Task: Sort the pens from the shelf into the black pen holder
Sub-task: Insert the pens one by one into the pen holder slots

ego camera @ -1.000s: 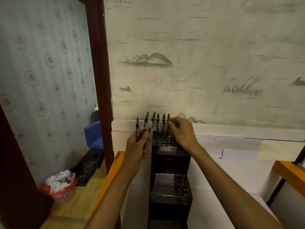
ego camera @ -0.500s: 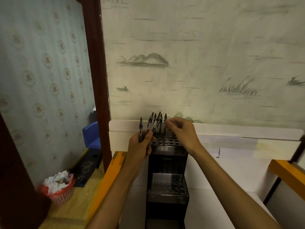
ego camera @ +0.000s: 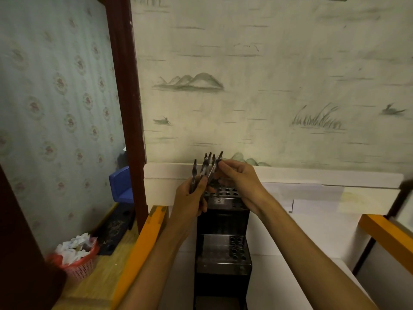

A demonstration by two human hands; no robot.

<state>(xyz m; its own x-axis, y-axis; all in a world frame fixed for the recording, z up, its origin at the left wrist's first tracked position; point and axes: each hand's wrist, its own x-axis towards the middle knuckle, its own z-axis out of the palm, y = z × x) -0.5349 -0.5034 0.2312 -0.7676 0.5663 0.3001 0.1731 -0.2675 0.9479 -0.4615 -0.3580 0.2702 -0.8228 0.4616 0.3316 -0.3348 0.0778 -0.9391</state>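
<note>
A tall black stepped pen holder [ego camera: 223, 220] with rows of round holes stands against the white ledge in front of me. My left hand [ego camera: 192, 198] grips a bunch of several dark pens [ego camera: 204, 168] just left of the holder's top tier, their ends fanned upward. My right hand [ego camera: 239, 177] reaches across above the top holes and pinches the rightmost pen [ego camera: 215, 166] of the bunch near its upper end. The top tier's visible holes hold nothing; my hands hide its left part.
A lower tier [ego camera: 223, 249] of the holder shows more holes. An orange rail [ego camera: 143, 245] runs at the left, another orange rail [ego camera: 386, 236] at the right. A red basket of paper [ego camera: 76, 256] and a blue chair [ego camera: 121, 184] lie beyond the dark post [ego camera: 125, 86].
The pens that stood in the holder's top tier are gone from it and now sit bunched in my left hand. My right hand has shifted left onto the bunch.
</note>
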